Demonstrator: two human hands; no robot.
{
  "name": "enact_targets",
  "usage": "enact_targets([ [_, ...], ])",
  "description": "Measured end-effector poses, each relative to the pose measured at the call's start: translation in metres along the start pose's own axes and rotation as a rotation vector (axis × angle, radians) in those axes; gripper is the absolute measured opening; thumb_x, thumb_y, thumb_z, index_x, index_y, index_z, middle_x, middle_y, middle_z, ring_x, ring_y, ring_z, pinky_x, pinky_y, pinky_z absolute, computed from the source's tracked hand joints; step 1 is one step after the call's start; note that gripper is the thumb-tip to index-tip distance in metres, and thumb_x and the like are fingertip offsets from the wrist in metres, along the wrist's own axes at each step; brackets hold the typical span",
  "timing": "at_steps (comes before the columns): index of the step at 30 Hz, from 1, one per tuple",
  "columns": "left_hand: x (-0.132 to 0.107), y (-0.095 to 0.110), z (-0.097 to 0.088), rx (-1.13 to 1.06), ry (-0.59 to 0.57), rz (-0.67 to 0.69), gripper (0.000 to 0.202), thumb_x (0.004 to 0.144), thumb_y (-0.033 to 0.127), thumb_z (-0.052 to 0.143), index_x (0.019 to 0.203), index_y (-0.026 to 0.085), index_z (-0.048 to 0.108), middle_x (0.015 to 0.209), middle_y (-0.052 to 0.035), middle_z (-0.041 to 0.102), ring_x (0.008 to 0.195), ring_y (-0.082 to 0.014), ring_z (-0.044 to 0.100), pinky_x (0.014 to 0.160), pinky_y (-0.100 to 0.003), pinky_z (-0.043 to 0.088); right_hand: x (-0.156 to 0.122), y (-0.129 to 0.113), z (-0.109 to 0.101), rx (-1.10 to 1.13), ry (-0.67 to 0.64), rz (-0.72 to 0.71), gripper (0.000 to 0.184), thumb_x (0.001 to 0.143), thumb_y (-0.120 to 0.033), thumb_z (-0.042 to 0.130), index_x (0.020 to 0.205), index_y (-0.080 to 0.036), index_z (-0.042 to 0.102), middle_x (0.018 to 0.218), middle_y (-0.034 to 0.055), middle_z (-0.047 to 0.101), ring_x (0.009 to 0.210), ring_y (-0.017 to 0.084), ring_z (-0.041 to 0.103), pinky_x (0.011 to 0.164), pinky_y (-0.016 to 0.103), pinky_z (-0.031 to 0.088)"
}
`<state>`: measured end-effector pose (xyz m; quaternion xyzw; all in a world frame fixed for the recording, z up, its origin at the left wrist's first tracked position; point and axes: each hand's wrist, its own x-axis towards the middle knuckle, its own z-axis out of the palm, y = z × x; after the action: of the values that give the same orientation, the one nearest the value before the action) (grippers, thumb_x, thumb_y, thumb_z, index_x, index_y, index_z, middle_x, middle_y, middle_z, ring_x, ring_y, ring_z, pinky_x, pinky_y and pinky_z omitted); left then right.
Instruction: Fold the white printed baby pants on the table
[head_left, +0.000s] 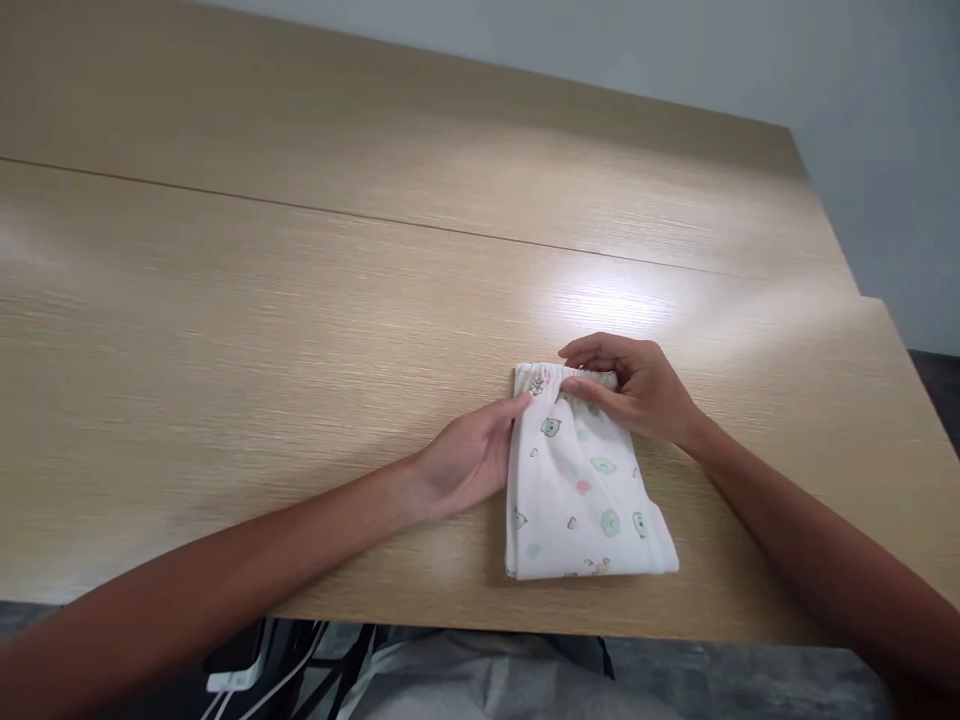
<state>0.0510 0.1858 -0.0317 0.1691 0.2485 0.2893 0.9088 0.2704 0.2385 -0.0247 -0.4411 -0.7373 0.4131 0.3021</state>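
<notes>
A small white garment [581, 490] printed with green and pink figures lies folded on the wooden table [300, 330], close to the near edge. My left hand [465, 460] grips its left side, fingers tucked at the edge of the cloth and thumb on top. At the far end, my right hand [637, 390] pinches the gathered elastic waistband between thumb and fingers.
The table runs wide to the left and far side, with a seam line across it. Its right edge and a grey wall [862, 100] are at the upper right. Below the near edge, cables [292, 665] and grey cloth on my lap show.
</notes>
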Motion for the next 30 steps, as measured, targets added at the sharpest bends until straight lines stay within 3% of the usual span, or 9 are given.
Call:
enact_targets([
  [3,-0.005,-0.001,0.003,0.075,0.076,0.016,0.045,0.088,0.026,0.07,0.129,0.013,0.056,0.115,-0.0139,0.067,0.103,-0.0262,0.066,0.088,-0.035,0.051,0.0,-0.001,0.001,-0.03,0.008,-0.021,0.03,0.085,-0.041,0.078,0.103,-0.018,0.07,0.094,0.0059,0.071,0.082,0.02,0.068,0.072,0.033,0.061],
  [6,-0.008,0.002,0.005,0.132,0.072,0.033,0.054,0.082,0.023,0.078,0.13,0.013,0.055,0.117,-0.0138,0.067,0.099,-0.0247,0.067,0.084,-0.031,0.052,0.0,-0.004,0.002,-0.064,0.031,-0.035,0.026,0.084,-0.038,0.079,0.099,-0.018,0.071,0.09,0.0047,0.071,0.077,0.019,0.068,0.068,0.032,0.06],
  [12,-0.005,0.01,-0.001,0.1,0.016,0.021,0.039,0.088,0.018,0.069,0.124,0.01,0.06,0.114,-0.0143,0.068,0.096,-0.0229,0.068,0.084,-0.031,0.052,-0.003,-0.016,0.001,-0.194,0.092,-0.048,0.018,0.082,-0.032,0.08,0.093,-0.021,0.071,0.084,0.0025,0.07,0.073,0.021,0.066,0.067,0.036,0.06],
  [18,-0.004,0.012,-0.004,0.044,0.023,0.003,0.033,0.089,0.017,0.062,0.121,0.008,0.062,0.112,-0.0143,0.068,0.104,-0.0266,0.065,0.09,-0.036,0.052,-0.002,-0.01,-0.002,-0.456,0.172,-0.246,0.01,0.083,-0.027,0.077,0.086,-0.021,0.07,0.079,0.0003,0.069,0.069,0.02,0.065,0.058,0.034,0.052],
  [23,-0.003,0.012,0.0,0.062,0.11,0.026,0.03,0.089,0.013,0.058,0.117,0.005,0.063,0.107,-0.0145,0.068,0.105,-0.0275,0.065,0.093,-0.038,0.051,0.004,0.008,-0.002,-0.401,0.155,-0.288,0.014,0.083,-0.033,0.077,0.083,-0.022,0.069,0.078,0.0006,0.069,0.065,0.018,0.062,0.054,0.032,0.048],
  [30,-0.026,0.004,0.008,0.07,0.181,-0.043,0.031,0.089,0.016,0.053,0.113,0.001,0.063,0.103,-0.0178,0.068,0.09,-0.0238,0.066,0.079,-0.032,0.052,0.007,0.015,-0.001,-0.327,0.111,-0.309,0.018,0.084,-0.035,0.077,0.079,-0.019,0.069,0.077,0.0031,0.067,0.063,0.016,0.057,0.054,0.031,0.042],
])
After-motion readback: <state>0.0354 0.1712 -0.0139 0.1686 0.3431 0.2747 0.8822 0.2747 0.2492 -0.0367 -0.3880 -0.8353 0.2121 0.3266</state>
